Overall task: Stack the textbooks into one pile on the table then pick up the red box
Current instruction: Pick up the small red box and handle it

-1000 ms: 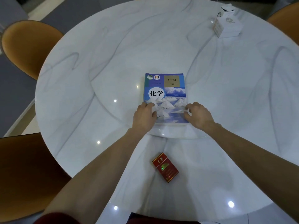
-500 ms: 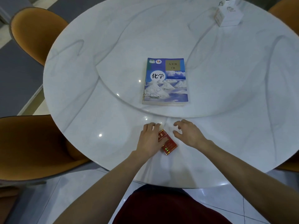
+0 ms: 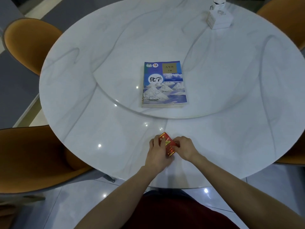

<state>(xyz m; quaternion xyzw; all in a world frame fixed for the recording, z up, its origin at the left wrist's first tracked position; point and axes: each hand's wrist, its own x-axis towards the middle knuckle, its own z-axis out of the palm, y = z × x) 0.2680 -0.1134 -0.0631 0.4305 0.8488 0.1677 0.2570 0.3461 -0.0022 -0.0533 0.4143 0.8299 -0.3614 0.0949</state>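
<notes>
A pile of textbooks [image 3: 164, 84] with a blue and white cover on top lies on the raised round centre of the white marble table [image 3: 82, 80]. The small red box [image 3: 168, 145] is at the table's near edge, tilted, between both hands. My left hand [image 3: 157, 151] grips its left side with fingers over the top. From the right, my right hand [image 3: 185, 148] holds its other side. I cannot tell whether the box is lifted off the surface.
A white tissue box [image 3: 219, 17] stands at the far right of the table. Orange chairs stand at the left [image 3: 29, 45], near left [image 3: 33, 159] and far right [image 3: 283, 22]. The table's near edge runs just below my wrists.
Both hands left the textbook pile and came back to the near edge. They closed on the red box from either side, and the box now looks tilted.
</notes>
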